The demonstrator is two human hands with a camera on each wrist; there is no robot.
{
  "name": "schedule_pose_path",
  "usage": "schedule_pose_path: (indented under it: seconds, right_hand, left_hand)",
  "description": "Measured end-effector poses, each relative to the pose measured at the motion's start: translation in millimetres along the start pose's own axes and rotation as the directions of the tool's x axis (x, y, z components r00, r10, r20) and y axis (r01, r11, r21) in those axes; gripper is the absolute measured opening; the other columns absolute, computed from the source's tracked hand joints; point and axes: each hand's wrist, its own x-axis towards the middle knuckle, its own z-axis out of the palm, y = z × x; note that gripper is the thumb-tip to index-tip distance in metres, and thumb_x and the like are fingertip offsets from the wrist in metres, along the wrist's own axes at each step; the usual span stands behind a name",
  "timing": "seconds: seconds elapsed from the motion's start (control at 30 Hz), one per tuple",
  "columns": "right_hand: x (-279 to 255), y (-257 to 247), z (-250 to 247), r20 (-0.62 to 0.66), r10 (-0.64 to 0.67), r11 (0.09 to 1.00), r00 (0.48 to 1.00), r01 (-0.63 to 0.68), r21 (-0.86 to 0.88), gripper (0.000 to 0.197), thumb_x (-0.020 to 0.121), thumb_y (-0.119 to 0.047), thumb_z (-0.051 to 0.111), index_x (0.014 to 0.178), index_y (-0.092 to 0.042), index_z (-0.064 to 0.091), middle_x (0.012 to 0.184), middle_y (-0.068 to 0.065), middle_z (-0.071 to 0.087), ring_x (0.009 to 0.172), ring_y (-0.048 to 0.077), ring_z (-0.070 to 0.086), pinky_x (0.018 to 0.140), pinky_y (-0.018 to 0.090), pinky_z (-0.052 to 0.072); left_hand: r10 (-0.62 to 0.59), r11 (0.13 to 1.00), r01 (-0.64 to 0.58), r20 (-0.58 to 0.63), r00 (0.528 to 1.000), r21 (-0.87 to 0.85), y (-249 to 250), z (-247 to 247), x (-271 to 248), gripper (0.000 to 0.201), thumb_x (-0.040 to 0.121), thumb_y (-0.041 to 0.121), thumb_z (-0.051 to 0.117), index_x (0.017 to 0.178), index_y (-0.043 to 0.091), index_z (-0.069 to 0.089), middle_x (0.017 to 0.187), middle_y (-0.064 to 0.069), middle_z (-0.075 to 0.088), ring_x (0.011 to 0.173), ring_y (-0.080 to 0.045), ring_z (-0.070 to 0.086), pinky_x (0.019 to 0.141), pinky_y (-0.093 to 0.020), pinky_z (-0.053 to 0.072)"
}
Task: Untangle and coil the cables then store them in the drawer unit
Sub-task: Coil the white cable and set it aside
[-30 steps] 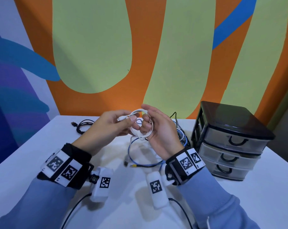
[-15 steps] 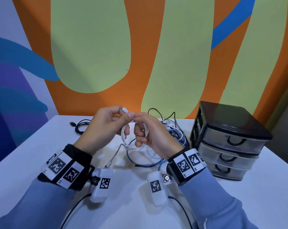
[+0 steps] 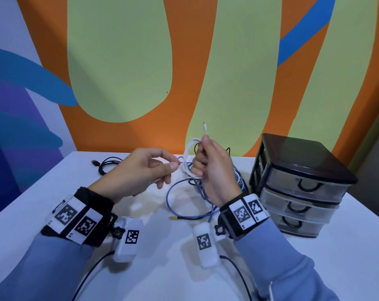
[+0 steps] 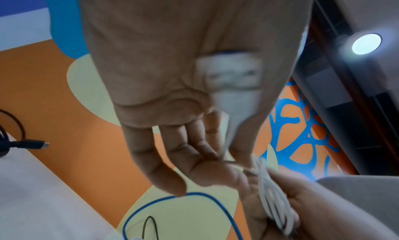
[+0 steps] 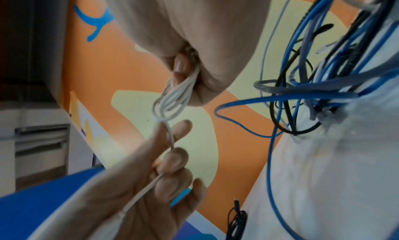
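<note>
My right hand [image 3: 200,157] grips a coiled white cable [image 3: 190,159] above the table, and one connector end [image 3: 204,127] sticks up past the thumb. To its left, my left hand [image 3: 175,167] pinches the loose tail of the same cable. In the right wrist view the coil [image 5: 177,93] sits in the right hand [image 5: 185,69], and its tail runs down through the left hand's fingers [image 5: 172,160]. The left wrist view shows a blurred white plug [image 4: 228,73] against the left palm. The black three-drawer unit [image 3: 299,187] stands at the right with all drawers closed.
A tangle of blue, black and grey cables [image 3: 206,192] lies on the white table [image 3: 314,268] under and behind my right hand, beside the drawer unit. A coiled black cable [image 3: 107,165] rests at the far left, near the painted wall.
The hands, joined over the coil, have drawn apart. The right hand rose and shifted right with the coil, a connector now pointing up. The left hand keeps the tail.
</note>
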Motion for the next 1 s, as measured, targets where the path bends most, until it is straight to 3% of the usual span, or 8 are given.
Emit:
schedule_pose_path:
  seconds: [0.07,0.2,0.33,0.43,0.6,0.77,0.9,1.0]
  right_hand:
    - [2.6,-4.1,-5.3,-0.046,-0.001,1.000,0.999,0.002,0.028,0.033,0.111,-0.028,0.047,0.081,-0.015,0.045,0.062,-0.004,0.021,0.051,0.011,0.015,0.048,0.027,0.014]
    - [6.6,-7.0,-12.1,-0.052,0.045,0.997,0.998,-0.041,0.072,0.032,0.110,-0.026,0.051,0.081,-0.013,0.049,0.060,-0.005,0.022,0.046,0.009,0.018,0.043,0.022,0.019]
    - [11.4,-13.8,-19.8,-0.032,0.094,0.969,0.995,-0.084,0.232,0.030,0.111,-0.023,0.049,0.083,-0.011,0.051,0.058,-0.005,0.026,0.044,0.008,0.024,0.041,0.020,0.031]
    - [9.3,-7.6,-14.5,-0.045,0.064,0.990,0.997,-0.058,0.131,0.032,0.111,-0.024,0.049,0.081,-0.012,0.049,0.060,-0.004,0.023,0.044,0.008,0.021,0.040,0.020,0.027]
    - [6.0,2.8,-5.1,-0.060,0.009,1.000,0.998,-0.008,0.010,0.033,0.112,-0.027,0.047,0.082,-0.015,0.045,0.059,-0.005,0.023,0.045,0.008,0.018,0.040,0.020,0.020]
    - [-4.3,10.3,6.4,-0.004,-0.011,0.982,1.000,0.010,-0.187,0.035,0.111,-0.032,0.047,0.081,-0.015,0.052,0.054,-0.011,0.031,0.046,0.008,0.023,0.042,0.018,0.025]
    - [-8.7,15.2,15.5,0.036,0.022,0.979,0.999,-0.014,-0.202,0.030,0.111,-0.031,0.049,0.102,-0.007,0.064,0.054,-0.011,0.030,0.045,0.007,0.023,0.043,0.019,0.025]
    - [-15.2,17.3,21.1,0.083,0.054,0.992,0.995,-0.044,-0.120,0.027,0.111,-0.031,0.049,0.087,-0.019,0.055,0.056,-0.009,0.041,0.046,0.007,0.027,0.049,0.023,0.025]
  left_hand:
    - [0.022,0.999,-0.022,-0.017,1.000,-0.049,-1.1,-9.7,-0.9,0.011,0.097,0.023,0.077,0.105,0.015,0.081,0.078,-0.009,0.071,0.066,-0.020,0.054,0.052,-0.026,0.034]
    - [0.064,0.949,-0.070,-0.028,0.998,-0.308,4.1,-18.7,-3.9,0.022,0.085,0.012,0.075,0.104,0.006,0.083,0.080,-0.018,0.069,0.065,-0.021,0.054,0.067,-0.029,0.045]
    - [0.023,0.899,-0.065,-0.102,0.994,-0.433,7.3,-20.7,-4.8,0.018,0.093,0.004,0.068,0.104,0.002,0.082,0.078,-0.013,0.065,0.065,-0.018,0.057,0.076,-0.025,0.052]
    - [-0.017,0.848,-0.051,-0.123,0.992,-0.527,11.3,-12.6,-5.3,0.023,0.098,0.004,0.062,0.098,0.006,0.085,0.084,-0.011,0.072,0.070,-0.016,0.066,0.082,-0.023,0.062]
    - [0.019,0.640,-0.009,0.004,1.000,-0.768,18.3,-3.9,-7.3,0.044,0.100,0.006,0.038,0.113,-0.007,0.078,0.120,-0.030,0.074,0.108,-0.033,0.077,0.097,-0.037,0.062]
    - [0.233,0.877,-0.263,-0.122,0.965,-0.403,13.6,6.2,-5.2,0.023,0.093,0.011,0.069,0.112,0.005,0.080,0.105,-0.017,0.079,0.092,-0.022,0.074,0.090,-0.026,0.058]
    - [0.318,0.928,-0.337,-0.134,0.938,-0.157,6.3,6.6,-2.8,0.018,0.088,0.022,0.079,0.105,0.021,0.086,0.102,0.007,0.070,0.110,-0.013,0.060,0.097,-0.022,0.047]
    - [0.298,0.948,-0.306,-0.102,0.949,-0.085,1.0,6.6,-0.5,0.024,0.086,0.021,0.084,0.110,0.017,0.085,0.118,-0.005,0.070,0.126,-0.016,0.062,0.110,-0.034,0.049]
